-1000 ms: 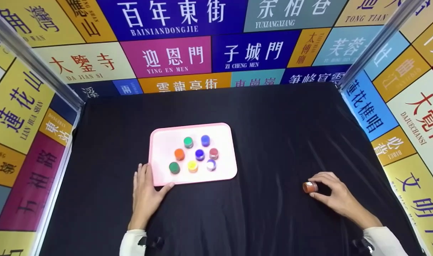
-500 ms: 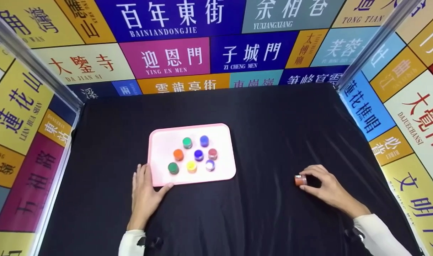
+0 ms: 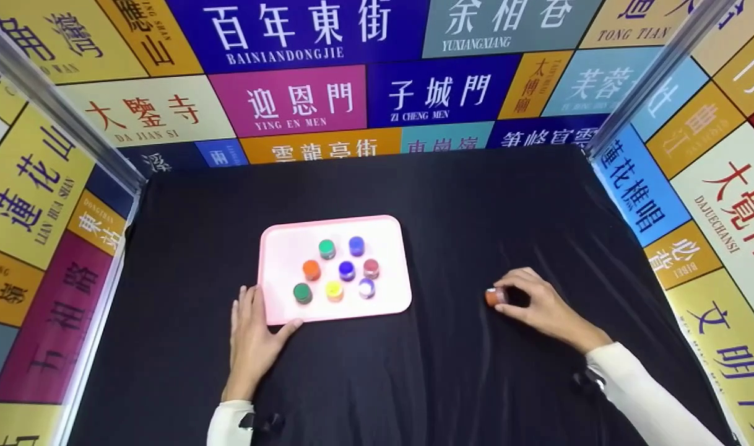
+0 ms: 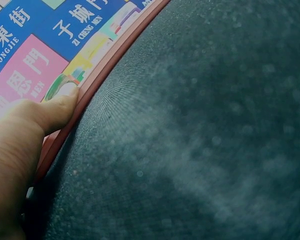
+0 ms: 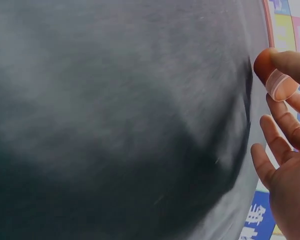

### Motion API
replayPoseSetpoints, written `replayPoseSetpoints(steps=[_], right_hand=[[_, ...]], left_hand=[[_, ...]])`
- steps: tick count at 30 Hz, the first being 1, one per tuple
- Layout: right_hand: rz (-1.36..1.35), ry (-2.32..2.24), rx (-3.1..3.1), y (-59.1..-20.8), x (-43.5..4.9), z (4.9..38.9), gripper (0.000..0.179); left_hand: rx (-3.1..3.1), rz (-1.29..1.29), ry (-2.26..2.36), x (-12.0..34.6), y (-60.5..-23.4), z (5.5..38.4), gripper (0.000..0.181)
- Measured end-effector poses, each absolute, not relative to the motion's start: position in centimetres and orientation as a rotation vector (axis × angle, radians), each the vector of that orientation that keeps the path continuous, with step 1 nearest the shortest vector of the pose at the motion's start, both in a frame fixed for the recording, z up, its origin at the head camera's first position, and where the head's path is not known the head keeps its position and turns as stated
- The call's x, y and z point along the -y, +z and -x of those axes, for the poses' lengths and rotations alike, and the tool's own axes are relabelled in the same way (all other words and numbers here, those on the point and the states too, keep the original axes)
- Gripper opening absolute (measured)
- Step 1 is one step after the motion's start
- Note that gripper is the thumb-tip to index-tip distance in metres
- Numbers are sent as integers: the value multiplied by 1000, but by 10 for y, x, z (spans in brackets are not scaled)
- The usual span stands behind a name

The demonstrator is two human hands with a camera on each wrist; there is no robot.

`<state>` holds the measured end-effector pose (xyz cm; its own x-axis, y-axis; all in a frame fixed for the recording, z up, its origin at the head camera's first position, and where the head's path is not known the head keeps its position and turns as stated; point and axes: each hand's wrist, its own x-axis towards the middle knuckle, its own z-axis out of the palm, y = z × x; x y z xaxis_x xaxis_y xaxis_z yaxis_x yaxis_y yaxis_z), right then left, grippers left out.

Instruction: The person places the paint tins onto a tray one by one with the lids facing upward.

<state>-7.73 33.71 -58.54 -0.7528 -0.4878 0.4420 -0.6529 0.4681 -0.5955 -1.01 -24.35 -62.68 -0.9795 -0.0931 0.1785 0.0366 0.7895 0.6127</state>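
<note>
A small paint jar [image 3: 493,297] with orange-brown paint is pinched between the thumb and fingers of my right hand [image 3: 541,306], over the black cloth right of the tray. In the right wrist view the jar [image 5: 264,66] tilts, its clear end toward the palm; the other fingers spread loosely. My left hand [image 3: 253,341] lies at the near left corner of a pink tray [image 3: 386,235], fingers extended along the left side. Its thumb [image 4: 62,102] touches the near rim in the left wrist view. Several similar jars stand on the tray, including green [image 3: 326,249] and yellow [image 3: 334,290] ones.
Black cloth [image 3: 463,384] covers the table. Colourful printed panels [image 3: 439,93] with Chinese lettering rise at the back and both sides, with metal posts [image 3: 655,80] at the corners. Other jars on the tray include an orange one [image 3: 312,270] and a dark blue one [image 3: 346,271].
My right hand has carried the orange-brown paint jar leftward and slightly farther away, closer to the tray. My left hand and the jars on the tray have stayed in place.
</note>
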Motion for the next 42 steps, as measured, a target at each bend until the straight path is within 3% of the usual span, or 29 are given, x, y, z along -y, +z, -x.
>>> replayPoseSetpoints(steps=[18, 42], right_hand=[[-1161, 1143, 2487, -585, -250, 132, 38], [-1113, 1075, 2641, -572, -168, 179, 35]], left_hand=[[2785, -39, -968, 243, -625, 11, 117], [2776, -33, -957, 244, -626, 10, 116]])
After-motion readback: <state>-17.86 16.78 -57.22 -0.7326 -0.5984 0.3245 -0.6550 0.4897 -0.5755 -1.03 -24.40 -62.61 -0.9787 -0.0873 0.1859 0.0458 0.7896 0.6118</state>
